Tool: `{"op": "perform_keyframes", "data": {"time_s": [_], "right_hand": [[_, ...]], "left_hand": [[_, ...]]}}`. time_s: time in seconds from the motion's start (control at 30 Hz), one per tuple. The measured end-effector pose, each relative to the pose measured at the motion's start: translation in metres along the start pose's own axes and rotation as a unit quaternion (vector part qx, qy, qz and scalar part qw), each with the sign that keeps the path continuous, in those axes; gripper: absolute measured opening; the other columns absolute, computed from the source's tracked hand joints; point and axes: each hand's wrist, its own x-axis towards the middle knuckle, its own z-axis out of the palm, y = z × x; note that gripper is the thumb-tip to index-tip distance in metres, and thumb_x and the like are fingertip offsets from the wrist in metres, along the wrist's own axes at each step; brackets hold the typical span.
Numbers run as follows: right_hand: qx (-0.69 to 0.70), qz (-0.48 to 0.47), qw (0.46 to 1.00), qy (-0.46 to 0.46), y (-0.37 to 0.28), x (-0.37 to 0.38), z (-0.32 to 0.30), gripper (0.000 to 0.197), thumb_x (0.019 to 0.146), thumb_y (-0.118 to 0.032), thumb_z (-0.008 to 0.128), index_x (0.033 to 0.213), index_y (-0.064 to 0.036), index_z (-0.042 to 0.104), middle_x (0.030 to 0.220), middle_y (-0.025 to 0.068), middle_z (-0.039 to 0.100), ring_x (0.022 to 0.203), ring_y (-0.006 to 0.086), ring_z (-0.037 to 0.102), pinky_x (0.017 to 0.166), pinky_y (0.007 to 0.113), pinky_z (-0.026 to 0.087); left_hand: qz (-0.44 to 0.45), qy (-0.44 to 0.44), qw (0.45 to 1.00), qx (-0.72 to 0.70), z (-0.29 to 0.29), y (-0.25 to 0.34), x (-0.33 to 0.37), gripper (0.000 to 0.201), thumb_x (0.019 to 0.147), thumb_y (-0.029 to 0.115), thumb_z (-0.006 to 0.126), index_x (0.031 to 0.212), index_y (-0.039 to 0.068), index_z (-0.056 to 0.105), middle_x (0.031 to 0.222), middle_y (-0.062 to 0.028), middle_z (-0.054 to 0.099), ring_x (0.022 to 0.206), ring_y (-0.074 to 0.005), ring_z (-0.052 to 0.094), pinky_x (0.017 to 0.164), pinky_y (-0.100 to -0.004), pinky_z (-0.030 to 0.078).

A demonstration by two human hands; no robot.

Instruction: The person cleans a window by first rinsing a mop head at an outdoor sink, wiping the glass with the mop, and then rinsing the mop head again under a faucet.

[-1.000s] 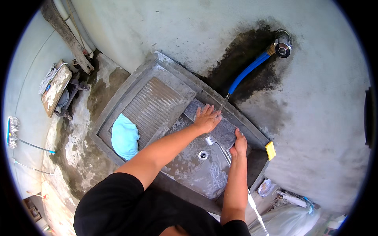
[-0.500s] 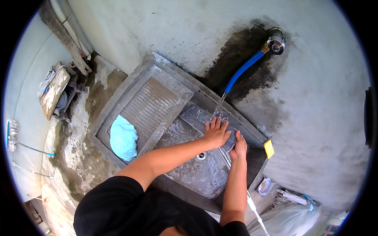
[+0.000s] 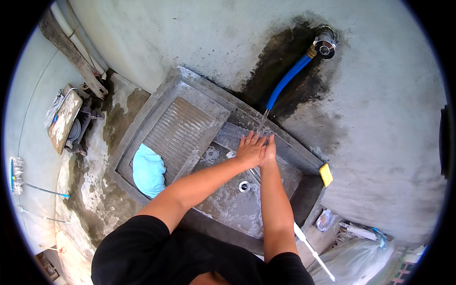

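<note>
Resting side by side with fingers stretched forward, the left hand (image 3: 250,151) and right hand (image 3: 269,149) meet over the gray flat mop pad (image 3: 230,135), which lies in the concrete sink (image 3: 199,84) near its back wall. The left lies flat; whether the right grips anything I cannot tell. Water from the blue hose (image 3: 287,83) falls at the fingertips. Light-blue cloth (image 3: 149,172) sits on the ribbed washboard (image 3: 183,128).

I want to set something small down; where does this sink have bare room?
Bare: the ribbed washboard, from the light-blue cloth to the sink's wall-side rim; the wet basin floor left of the drain. Crowded: below the blue hose, by the left hand and right hand.
</note>
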Motion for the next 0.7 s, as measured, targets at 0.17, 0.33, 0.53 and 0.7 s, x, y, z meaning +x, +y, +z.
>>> {"op": "perform_keyframes", "data": {"time_s": [0.17, 0.33, 0.53, 0.7], "right_hand": [[-0.053, -0.032, 0.998, -0.011, -0.002, 0.001, -0.015, 0.068, 0.086, -0.058, 0.03, 0.125, -0.0027, 0.038, 0.124, 0.0137, 0.046, 0.112, 0.0304, 0.046, 0.098, 0.045, 0.032], [-0.001, 0.001, 0.999, 0.036, 0.002, 0.008, -0.009, 0.062, 0.086, -0.054, 0.036, 0.119, -0.003, 0.044, 0.115, 0.0152, 0.052, 0.108, 0.0309, 0.049, 0.098, 0.046, 0.033], [-0.151, -0.115, 0.978, 0.085, 0.008, -0.008, -0.014, 0.028, 0.092, -0.026, 0.043, 0.102, -0.0014, 0.053, 0.1, 0.0133, 0.058, 0.09, 0.0257, 0.057, 0.083, 0.04, 0.046], [-0.219, -0.215, 0.949, 0.076, -0.013, -0.082, -0.019, 0.035, 0.094, -0.025, 0.039, 0.11, 0.0033, 0.052, 0.105, 0.014, 0.057, 0.093, 0.0243, 0.056, 0.084, 0.037, 0.046]], "left_hand": [[0.004, -0.045, 0.999, -0.02, -0.024, -0.032, 0.012, 0.054, 0.091, 0.043, 0.024, 0.136, 0.014, 0.028, 0.142, -0.018, 0.019, 0.134, -0.0323, 0.01, 0.106, -0.0478, 0.004], [0.049, 0.027, 0.998, 0.023, 0.009, -0.024, -0.005, 0.053, 0.091, 0.041, 0.028, 0.135, 0.013, 0.03, 0.142, -0.017, 0.02, 0.133, -0.033, 0.012, 0.105, -0.0512, 0.006], [-0.098, 0.009, 0.994, -0.039, -0.011, -0.042, 0.019, 0.054, 0.089, 0.049, 0.027, 0.134, 0.02, 0.034, 0.143, -0.0156, 0.019, 0.134, -0.0313, 0.01, 0.105, -0.0514, 0.004], [-0.042, 0.012, 0.999, -0.017, -0.013, -0.025, 0.009, 0.056, 0.088, 0.052, 0.027, 0.133, 0.022, 0.036, 0.142, -0.0149, 0.023, 0.133, -0.0316, 0.013, 0.104, -0.054, 0.006]]}}
